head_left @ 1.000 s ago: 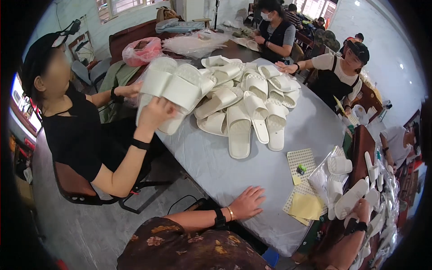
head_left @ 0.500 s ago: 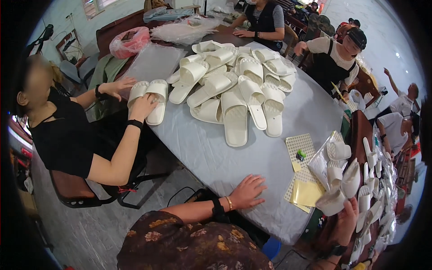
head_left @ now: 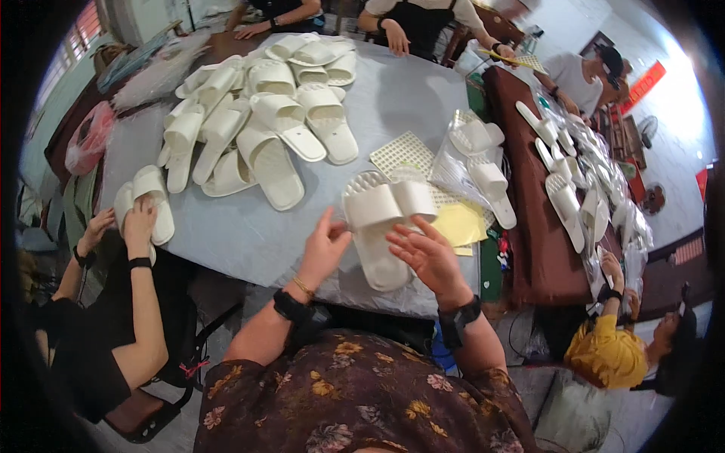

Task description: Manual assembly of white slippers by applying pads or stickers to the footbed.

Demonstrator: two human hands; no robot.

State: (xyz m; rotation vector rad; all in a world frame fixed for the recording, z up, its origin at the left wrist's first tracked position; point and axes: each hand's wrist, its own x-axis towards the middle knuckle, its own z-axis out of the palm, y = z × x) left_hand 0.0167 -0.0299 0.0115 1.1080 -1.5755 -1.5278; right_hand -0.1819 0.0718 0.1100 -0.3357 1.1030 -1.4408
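Observation:
A pair of white slippers (head_left: pixel 374 208) is in front of me at the table's near edge, one overlapping the other, straps facing up. My left hand (head_left: pixel 326 245) is at the left side of the pair, thumb and fingers apart, holding nothing. On the other side my right hand (head_left: pixel 430 257) has its fingers spread over the lower part of the right slipper; whether it touches the slipper is hard to tell. Just behind the pair lie a dotted sticker sheet (head_left: pixel 402 151) and a yellow paper sheet (head_left: pixel 455 224).
A heap of white slippers (head_left: pixel 276 113) covers the table's far left. At left, a co-worker's hand (head_left: pixel 140 223) rests on another pair. More slippers lie on clear plastic (head_left: pixel 453 172) at right, and on a brown bench (head_left: pixel 521 174) beyond the table. Other people sit around.
My right hand has brought the slippers from the right side to in front of me and its fingers are now spread. My left hand has lifted off the table beside them. The view has turned right.

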